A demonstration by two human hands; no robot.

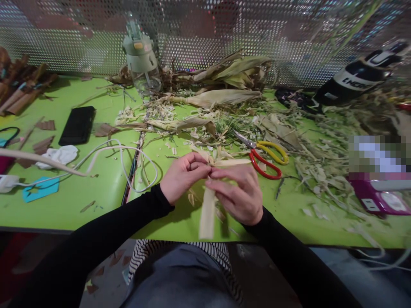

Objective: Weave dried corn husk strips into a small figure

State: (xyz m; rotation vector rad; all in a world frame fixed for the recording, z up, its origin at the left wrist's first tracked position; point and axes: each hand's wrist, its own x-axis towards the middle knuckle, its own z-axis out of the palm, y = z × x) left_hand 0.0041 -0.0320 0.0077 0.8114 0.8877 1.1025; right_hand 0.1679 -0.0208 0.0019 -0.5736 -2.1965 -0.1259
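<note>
1. Your work surface is 1 green table [105, 201].
2. To your left lie 1 black phone [77, 125] and 1 blue tag [40, 192].
3. Ahead of you lie 1 pair of scissors [252, 145] and scattered husk scraps [221, 127].

Phone [77, 125] left of the husk strip [208, 211], scissors [254, 146] right

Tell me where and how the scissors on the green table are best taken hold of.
Best gripped by the red and yellow handles, coming from the near right, probably with the right hand once it lets go of the pale strip: both handles face that side, while the metal blades point away to the far left.
</note>
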